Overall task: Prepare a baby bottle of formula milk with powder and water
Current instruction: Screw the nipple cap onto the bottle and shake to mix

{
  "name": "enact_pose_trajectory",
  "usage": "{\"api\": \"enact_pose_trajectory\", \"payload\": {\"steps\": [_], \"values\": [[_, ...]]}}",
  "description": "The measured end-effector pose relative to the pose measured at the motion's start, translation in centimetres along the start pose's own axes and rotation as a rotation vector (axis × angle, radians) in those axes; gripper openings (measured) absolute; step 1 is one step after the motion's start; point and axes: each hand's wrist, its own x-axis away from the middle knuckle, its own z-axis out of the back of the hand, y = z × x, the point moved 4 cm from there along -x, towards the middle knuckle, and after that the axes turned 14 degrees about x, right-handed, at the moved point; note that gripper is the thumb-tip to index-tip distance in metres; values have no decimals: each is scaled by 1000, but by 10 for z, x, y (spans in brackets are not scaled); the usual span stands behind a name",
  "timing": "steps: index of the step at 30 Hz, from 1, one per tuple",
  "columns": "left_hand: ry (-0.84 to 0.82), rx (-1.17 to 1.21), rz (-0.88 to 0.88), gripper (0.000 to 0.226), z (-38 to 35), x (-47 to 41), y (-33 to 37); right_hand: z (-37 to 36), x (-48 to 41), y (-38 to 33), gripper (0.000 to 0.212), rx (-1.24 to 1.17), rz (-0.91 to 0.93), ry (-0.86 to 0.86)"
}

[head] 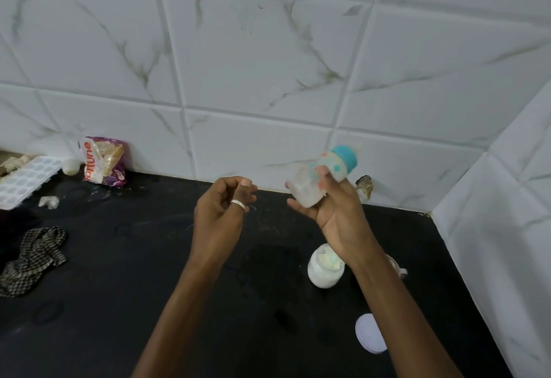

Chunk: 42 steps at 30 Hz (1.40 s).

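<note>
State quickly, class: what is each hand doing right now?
Left hand: fingers curled, holding nothing visible.
Right hand: gripping the tilted baby bottle.

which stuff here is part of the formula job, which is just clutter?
Job:
- baby bottle, held in the right hand
- open jar of white powder
- white lid, likely the jar's

Lying about:
- ice tray
- snack packet
- checked cloth
</note>
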Motion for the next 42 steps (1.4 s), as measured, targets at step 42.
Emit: {"api": "enact_pose_trajectory", "payload": {"steps": [42], "values": [[29,-63,226,11,14,-11,-88,29,-15,77,27,117,-192,96]]}}
